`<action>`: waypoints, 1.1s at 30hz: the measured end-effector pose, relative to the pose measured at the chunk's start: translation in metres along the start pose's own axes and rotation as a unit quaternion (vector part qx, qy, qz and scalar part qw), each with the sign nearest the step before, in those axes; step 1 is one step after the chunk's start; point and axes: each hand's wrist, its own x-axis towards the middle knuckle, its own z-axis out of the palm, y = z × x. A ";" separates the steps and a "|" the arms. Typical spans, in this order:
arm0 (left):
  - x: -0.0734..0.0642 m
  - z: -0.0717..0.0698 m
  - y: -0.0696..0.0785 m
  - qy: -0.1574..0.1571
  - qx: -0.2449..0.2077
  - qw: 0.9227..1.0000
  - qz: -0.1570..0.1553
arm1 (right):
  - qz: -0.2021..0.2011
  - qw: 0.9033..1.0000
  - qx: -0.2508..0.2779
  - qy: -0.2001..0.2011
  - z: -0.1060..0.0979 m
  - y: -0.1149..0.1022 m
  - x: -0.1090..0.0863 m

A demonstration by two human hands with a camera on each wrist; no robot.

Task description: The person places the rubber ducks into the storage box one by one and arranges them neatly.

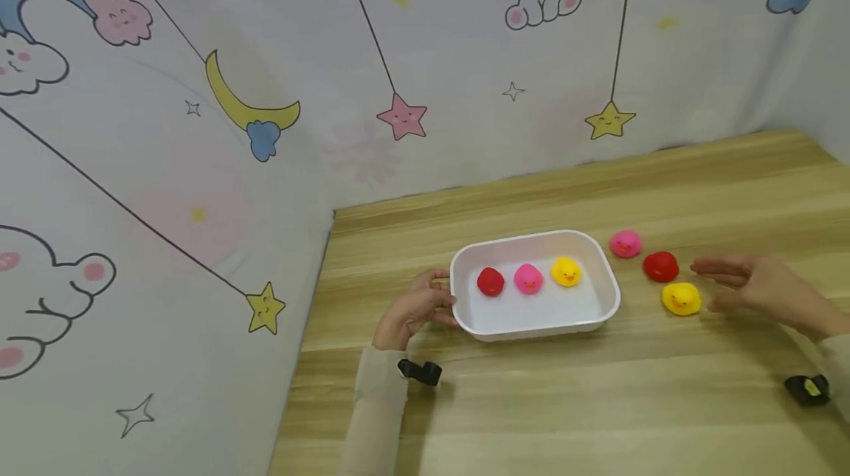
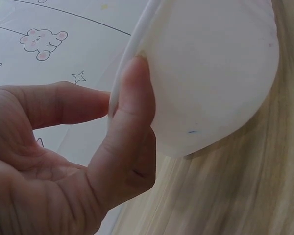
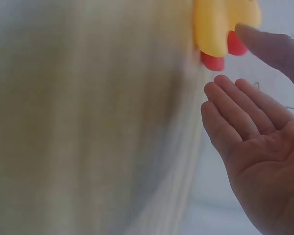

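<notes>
A white plastic tray (image 1: 535,321) stands on the wooden table holding a red duck (image 1: 491,282), a pink duck (image 1: 528,279) and a yellow duck (image 1: 567,271) in a row. My left hand (image 1: 418,306) is at the tray's left end; in the left wrist view, thumb and fingers (image 2: 71,104) pinch its rim (image 2: 116,88). To the right of the tray lie another pink duck (image 1: 626,243), red duck (image 1: 660,267) and yellow duck (image 1: 681,299). Just right of these, my right hand (image 1: 764,288) holds nothing, its fingers straight and thumb apart, close to the yellow duck (image 3: 213,27).
The wooden table (image 1: 531,402) meets a pale cloth backdrop (image 1: 465,144) printed with stars, bears and clouds at its back and left. A black wrist camera (image 1: 420,372) sits on the left sleeve, another black camera (image 1: 806,390) by the right sleeve.
</notes>
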 end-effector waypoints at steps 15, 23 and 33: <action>-0.003 -0.002 0.004 -0.012 0.000 1.000 0.007 | -0.086 0.971 -0.213 0.062 0.030 -0.026 0.006; -0.005 -0.001 0.004 -0.013 -0.001 1.000 0.003 | -0.099 0.968 -0.226 0.045 0.028 -0.029 0.008; -0.006 0.000 0.002 -0.008 -0.006 1.000 -0.002 | -0.056 0.993 -0.099 -0.003 0.000 -0.042 0.012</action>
